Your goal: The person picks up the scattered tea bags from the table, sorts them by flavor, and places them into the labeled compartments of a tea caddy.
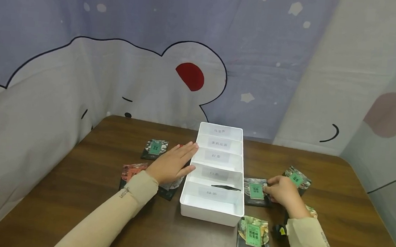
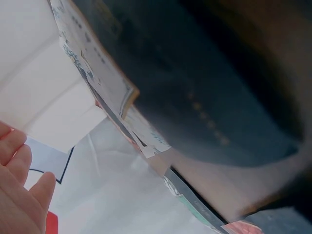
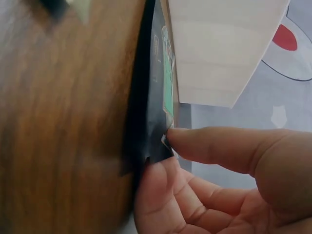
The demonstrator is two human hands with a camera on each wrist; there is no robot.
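A white divided box (image 1: 211, 214) with labelled compartments stands mid-table. Beside its right wall, my right hand (image 1: 285, 193) pinches the right edge of a dark tea packet with a green label (image 1: 256, 191). The right wrist view shows thumb and fingers on that packet's corner (image 3: 157, 112), its face seen edge-on. My left hand (image 1: 172, 163), fingers extended, lies at the box's left edge and holds nothing. In the left wrist view its fingers (image 2: 14, 156) appear near the white wall. One dark packet (image 1: 226, 187) stands in the box near the front divider.
Left of the box lie a green-labelled packet (image 1: 155, 149), a red packet (image 1: 133, 172) and a dark packet (image 1: 168, 193) partly under the left forearm. On the right are another green-labelled packet (image 1: 253, 238) and one (image 1: 297, 178) behind the right hand. A patterned curtain (image 1: 258, 66) hangs behind the table.
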